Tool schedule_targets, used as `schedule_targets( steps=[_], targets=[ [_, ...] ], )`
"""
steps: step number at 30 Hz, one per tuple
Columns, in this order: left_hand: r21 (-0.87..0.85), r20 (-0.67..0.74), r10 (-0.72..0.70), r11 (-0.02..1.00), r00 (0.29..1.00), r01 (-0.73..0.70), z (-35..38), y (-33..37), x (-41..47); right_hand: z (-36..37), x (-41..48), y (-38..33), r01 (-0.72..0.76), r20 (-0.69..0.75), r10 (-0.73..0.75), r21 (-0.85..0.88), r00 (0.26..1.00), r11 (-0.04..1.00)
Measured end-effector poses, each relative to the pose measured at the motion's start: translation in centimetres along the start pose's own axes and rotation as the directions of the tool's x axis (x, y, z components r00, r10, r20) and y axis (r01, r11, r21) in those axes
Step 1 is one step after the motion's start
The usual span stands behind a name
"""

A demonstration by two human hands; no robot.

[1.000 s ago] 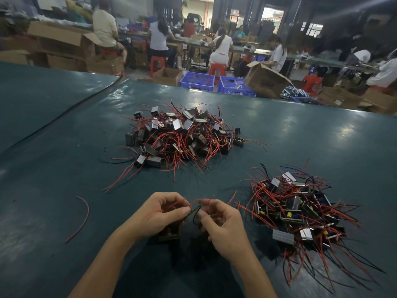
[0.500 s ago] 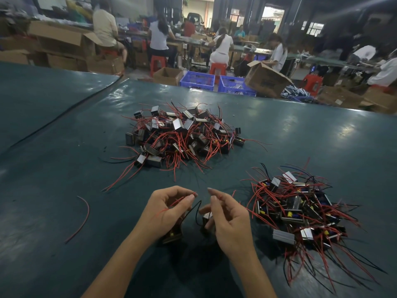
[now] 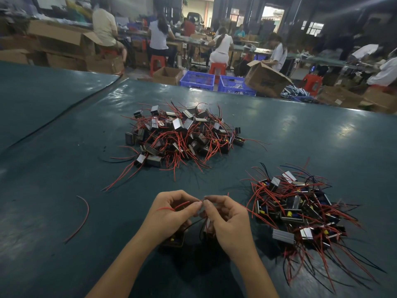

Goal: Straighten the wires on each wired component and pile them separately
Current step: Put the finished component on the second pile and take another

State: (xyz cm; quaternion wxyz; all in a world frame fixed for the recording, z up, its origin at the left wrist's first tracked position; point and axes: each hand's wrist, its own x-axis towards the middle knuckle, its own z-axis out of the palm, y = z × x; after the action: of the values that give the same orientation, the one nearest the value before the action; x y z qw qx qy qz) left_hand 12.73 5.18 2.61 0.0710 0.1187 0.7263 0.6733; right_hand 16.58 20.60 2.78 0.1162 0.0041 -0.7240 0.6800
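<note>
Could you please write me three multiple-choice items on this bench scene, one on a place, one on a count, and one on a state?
1. Where does the loose red wire lie?
A. left of the hands
B. on the far pile
C. in a blue crate

2. How many piles of wired components are on the table?
A. one
B. two
C. four

3. What are the hands doing?
A. resting flat
B. pinching wires
C. lifting a box

Answers: 1 A, it lies alone, left of the left hand. 2 B, a far pile and a right pile. 3 B, the left hand and right hand meet fingertip to fingertip on thin wires.
</note>
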Motion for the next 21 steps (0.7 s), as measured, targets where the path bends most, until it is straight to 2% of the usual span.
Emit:
schedule_targets(
  steps=[9,13,18,21],
  targets=[
    [0.018,-0.032,0.001,1.000,0.999,0.000,0.01,0.51,-0.05,0.28,-0.11,-0.06,0.009,-0.026,-0.010,-0.040,1.000,0.999],
    [0.093,0.041,0.035,0.995,0.999,-0.039,-0.02,0.93,-0.11,0.51,-0.21,0.12,0.009,-0.003,-0.009,-0.065,1.000,0.998],
    [0.057,0.092,0.013,0.998,0.996,-0.018,-0.13,0.66,-0.12,0.31,-0.10,0.10,0.053,-0.028,-0.057,-0.146,0.998,0.988],
    [0.031,0.125,0.050,0.998,0.991,-0.054,-0.26,0.79,-0.16,0.35,-0.03,-0.01,0.046,-0.043,-0.052,-0.126,0.998,0.991]
  ],
)
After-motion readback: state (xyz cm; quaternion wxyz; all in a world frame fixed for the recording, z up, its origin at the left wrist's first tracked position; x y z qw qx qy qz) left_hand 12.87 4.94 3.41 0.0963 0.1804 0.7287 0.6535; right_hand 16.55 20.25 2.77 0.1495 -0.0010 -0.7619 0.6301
